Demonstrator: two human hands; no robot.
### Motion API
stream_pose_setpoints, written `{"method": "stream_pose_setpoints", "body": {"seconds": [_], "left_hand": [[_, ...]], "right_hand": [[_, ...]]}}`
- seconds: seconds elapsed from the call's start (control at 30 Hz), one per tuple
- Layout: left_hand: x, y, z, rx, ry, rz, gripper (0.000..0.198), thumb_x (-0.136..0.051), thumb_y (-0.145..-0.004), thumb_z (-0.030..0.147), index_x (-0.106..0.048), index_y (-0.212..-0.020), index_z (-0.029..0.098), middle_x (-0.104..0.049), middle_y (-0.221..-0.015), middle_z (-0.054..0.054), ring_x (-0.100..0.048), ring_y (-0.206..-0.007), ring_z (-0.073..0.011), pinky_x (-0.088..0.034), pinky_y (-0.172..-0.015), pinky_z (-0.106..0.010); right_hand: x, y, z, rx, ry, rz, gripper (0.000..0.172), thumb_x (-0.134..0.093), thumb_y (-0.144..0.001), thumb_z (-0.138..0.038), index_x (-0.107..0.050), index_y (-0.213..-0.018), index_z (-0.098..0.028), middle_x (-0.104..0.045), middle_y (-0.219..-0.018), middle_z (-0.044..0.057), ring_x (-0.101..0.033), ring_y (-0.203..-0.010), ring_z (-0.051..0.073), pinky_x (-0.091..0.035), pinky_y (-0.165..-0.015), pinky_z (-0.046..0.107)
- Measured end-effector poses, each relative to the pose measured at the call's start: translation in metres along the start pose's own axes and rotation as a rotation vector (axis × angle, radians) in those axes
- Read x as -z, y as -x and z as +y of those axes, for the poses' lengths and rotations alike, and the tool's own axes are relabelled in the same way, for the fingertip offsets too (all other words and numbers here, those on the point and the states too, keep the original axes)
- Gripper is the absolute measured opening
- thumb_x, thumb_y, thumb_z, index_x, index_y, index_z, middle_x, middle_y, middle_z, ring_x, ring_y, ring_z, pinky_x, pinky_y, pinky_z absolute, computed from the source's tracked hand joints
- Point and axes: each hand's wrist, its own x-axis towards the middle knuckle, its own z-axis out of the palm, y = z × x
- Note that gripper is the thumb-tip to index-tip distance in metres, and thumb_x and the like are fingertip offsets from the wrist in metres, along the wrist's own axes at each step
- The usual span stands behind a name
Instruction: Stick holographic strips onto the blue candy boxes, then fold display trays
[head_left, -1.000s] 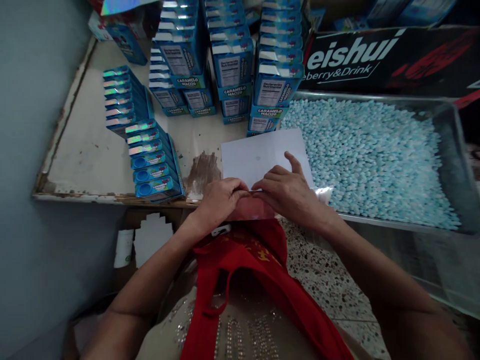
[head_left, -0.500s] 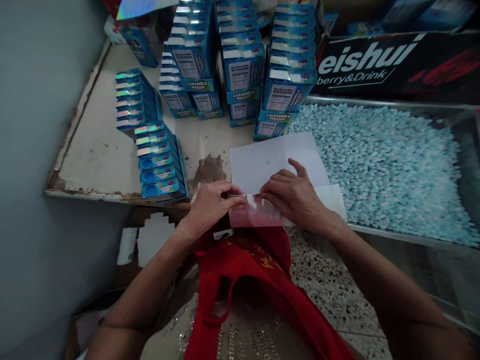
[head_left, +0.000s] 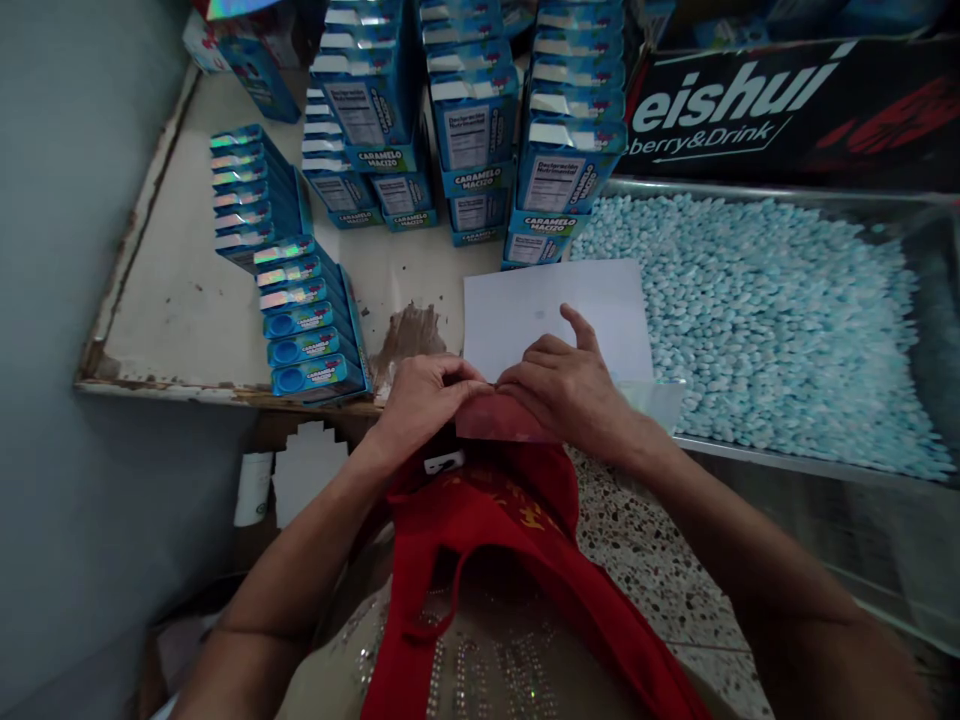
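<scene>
At table edge, a small clear bag (head_left: 504, 418) was pinched by both hands: left hand (head_left: 420, 405) gripped its left top corner, right hand (head_left: 570, 390) its right top, fingers curled over the mouth, right index finger lifted off. Bag sat over the near edge of the table (head_left: 180, 300), partly on a white sheet (head_left: 555, 305), against the red apron (head_left: 487, 520). It looked reddish only because the apron showed through.

Progress, judged: bag appeared empty and flat, with its mouth being worked at; whether it was already opened could not be told. No candy was seen inside. Filling looked not yet done.

Orientation: long axis ran left-right, parallel to the table edge; mouth pointed away from the body, toward the sheet; closed end hung toward the apron.

Outward: a tray (head_left: 840, 195) heaped with pale blue candies (head_left: 750, 300) was set right of the sheet, touching it. Blue boxes (head_left: 311, 320) lay in a fanned row left of the hands, near but apart. Taller box stacks (head_left: 472, 130) marked "Caramelo Macizo" stood behind the sheet. A black carton (head_left: 787, 110) stood behind the tray. White cut cards (head_left: 304, 475) were stored below the table edge, left.
</scene>
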Motion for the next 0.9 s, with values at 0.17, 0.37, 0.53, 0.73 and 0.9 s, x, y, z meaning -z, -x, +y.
{"method": "stream_pose_setpoints", "body": {"seconds": [0.17, 0.37, 0.53, 0.73, 0.9], "left_hand": [[0.001, 0.004, -0.009, -0.009, 0.05, 0.029, 0.018, -0.078, -0.075, 0.029, -0.077, -0.091, 0.021, -0.072, -0.076, 0.002, -0.064, -0.072, -0.0151, -0.05, -0.07, -0.027], [0.005, 0.008, -0.023, -0.012, 0.125, 0.06, 0.018, -0.076, -0.08, 0.035, -0.072, -0.087, 0.019, -0.069, -0.075, 0.001, -0.061, -0.072, -0.0141, -0.048, -0.067, -0.026], [0.012, 0.008, -0.02, -0.011, 0.071, -0.012, 0.015, -0.072, -0.084, 0.032, -0.071, -0.079, 0.018, -0.07, -0.075, 0.0, -0.06, -0.071, -0.0134, -0.046, -0.067, -0.026], [0.009, 0.003, -0.028, 0.143, 0.239, -0.071, 0.027, -0.081, -0.075, 0.042, -0.072, -0.07, 0.017, -0.071, -0.07, 0.0, -0.061, -0.067, -0.0134, -0.047, -0.063, -0.025], [-0.005, -0.012, -0.042, 0.354, 0.511, -0.117, 0.035, -0.087, -0.065, 0.047, -0.072, -0.075, 0.017, -0.072, -0.07, -0.001, -0.065, -0.065, -0.0142, -0.052, -0.061, -0.025]], "right_hand": [[-0.002, -0.002, 0.0, -0.024, 0.033, -0.025, 0.028, -0.047, -0.102, -0.019, -0.069, -0.084, -0.023, -0.069, -0.074, 0.001, -0.062, -0.085, 0.019, -0.023, -0.121, 0.05], [-0.007, -0.004, 0.001, -0.008, 0.022, -0.053, 0.028, -0.045, -0.102, -0.019, -0.065, -0.084, -0.024, -0.069, -0.076, 0.0, -0.061, -0.085, 0.019, -0.021, -0.122, 0.05], [-0.007, -0.003, -0.001, 0.023, 0.049, -0.055, 0.027, -0.045, -0.103, -0.02, -0.064, -0.084, -0.022, -0.069, -0.075, 0.001, -0.06, -0.083, 0.019, -0.025, -0.12, 0.048], [-0.01, -0.003, 0.002, -0.029, 0.078, -0.106, 0.028, -0.048, -0.103, -0.024, -0.065, -0.081, -0.022, -0.068, -0.072, 0.001, -0.061, -0.082, 0.019, -0.027, -0.117, 0.045], [-0.019, 0.002, 0.014, -0.135, 0.104, -0.137, 0.022, -0.056, -0.101, -0.027, -0.068, -0.083, -0.023, -0.071, -0.078, 0.001, -0.062, -0.089, 0.021, -0.025, -0.115, 0.047]]}}
